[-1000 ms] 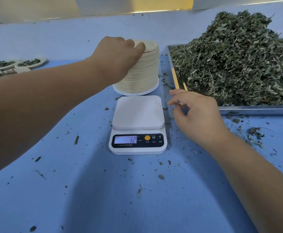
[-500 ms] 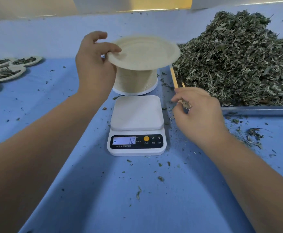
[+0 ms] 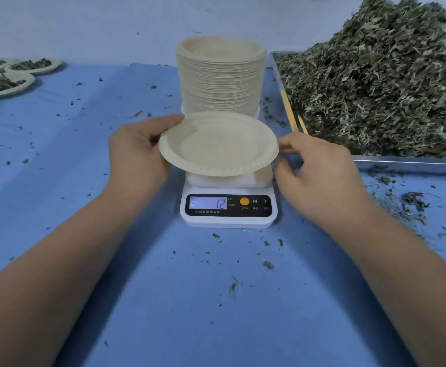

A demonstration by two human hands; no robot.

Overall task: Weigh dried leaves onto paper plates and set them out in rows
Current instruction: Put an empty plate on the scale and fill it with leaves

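Observation:
My left hand (image 3: 137, 152) grips the left rim of an empty cream paper plate (image 3: 218, 144), thumb on top. The plate hovers just above the platform of a white digital scale (image 3: 228, 207), whose display reads 12 with a minus sign. My right hand (image 3: 320, 170) is at the plate's right rim with fingers loosely curled; whether it touches the rim is unclear. Behind the scale stands a tall stack of paper plates (image 3: 220, 75). A large heap of dried green leaves (image 3: 380, 83) fills a metal tray (image 3: 412, 164) at the right.
Several filled plates (image 3: 7, 80) lie in rows at the far left on the blue table cover (image 3: 84, 207). Loose leaf bits are scattered around the scale and in front of the tray.
My left hand lifted one plate off the stack and brought it down toward me over the scale. My right hand moved in to the plate's right rim.

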